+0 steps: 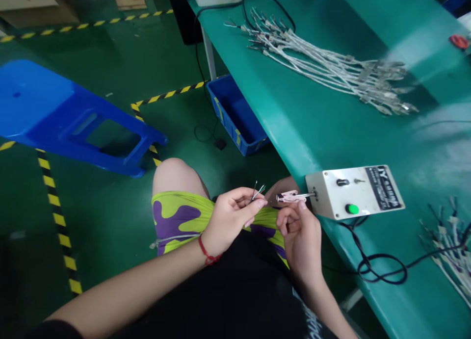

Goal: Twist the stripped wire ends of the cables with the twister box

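Note:
My left hand (235,209) pinches a thin cable between thumb and fingers. Stripped wires (258,192) in dark, green, red and white fan out above its fingertips. The white cable's far end (172,236) lies across my lap. My right hand (300,231) has its fingers curled, and its thumb tip meets the lower edge of a pink clip (292,196). That clip sits on a metal shaft (311,195) jutting from a white control box (348,189) with a green button and a black knob. The exact grip behind the right thumb is partly hidden.
The box stands at the edge of a green workbench (272,108). A bundle of white cables (324,66) lies toward the back, another bundle (454,250) at right. A black cord (382,270) loops nearby. A blue bin (230,120) and blue stool (73,103) stand on the floor.

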A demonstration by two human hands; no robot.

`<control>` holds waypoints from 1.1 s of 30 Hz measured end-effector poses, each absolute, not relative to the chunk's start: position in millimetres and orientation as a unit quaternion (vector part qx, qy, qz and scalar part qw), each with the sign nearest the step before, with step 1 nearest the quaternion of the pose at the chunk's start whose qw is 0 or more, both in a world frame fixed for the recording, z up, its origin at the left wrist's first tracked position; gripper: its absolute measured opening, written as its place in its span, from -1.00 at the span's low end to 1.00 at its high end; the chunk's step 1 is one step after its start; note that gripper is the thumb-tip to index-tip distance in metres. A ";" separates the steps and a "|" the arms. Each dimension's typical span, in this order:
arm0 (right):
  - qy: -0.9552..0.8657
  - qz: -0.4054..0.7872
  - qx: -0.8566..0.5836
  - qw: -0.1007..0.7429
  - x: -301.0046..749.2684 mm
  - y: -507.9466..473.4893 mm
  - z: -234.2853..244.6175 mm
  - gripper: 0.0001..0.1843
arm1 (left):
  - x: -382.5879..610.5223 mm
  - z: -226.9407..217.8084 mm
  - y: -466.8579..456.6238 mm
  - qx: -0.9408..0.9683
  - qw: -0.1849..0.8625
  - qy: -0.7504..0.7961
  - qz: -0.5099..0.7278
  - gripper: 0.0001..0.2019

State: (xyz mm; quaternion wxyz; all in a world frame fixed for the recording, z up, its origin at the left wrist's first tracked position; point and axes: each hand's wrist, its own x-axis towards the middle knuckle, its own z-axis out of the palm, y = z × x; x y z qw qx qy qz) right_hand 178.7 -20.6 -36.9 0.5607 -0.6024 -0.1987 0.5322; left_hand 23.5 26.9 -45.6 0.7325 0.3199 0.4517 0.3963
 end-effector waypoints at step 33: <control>-0.067 0.563 -0.502 0.653 181.9 -9.7 -52.7 -0.75 | 45.1 -46.5 36.7 0.304 0.744 0.425 0.418 -0.88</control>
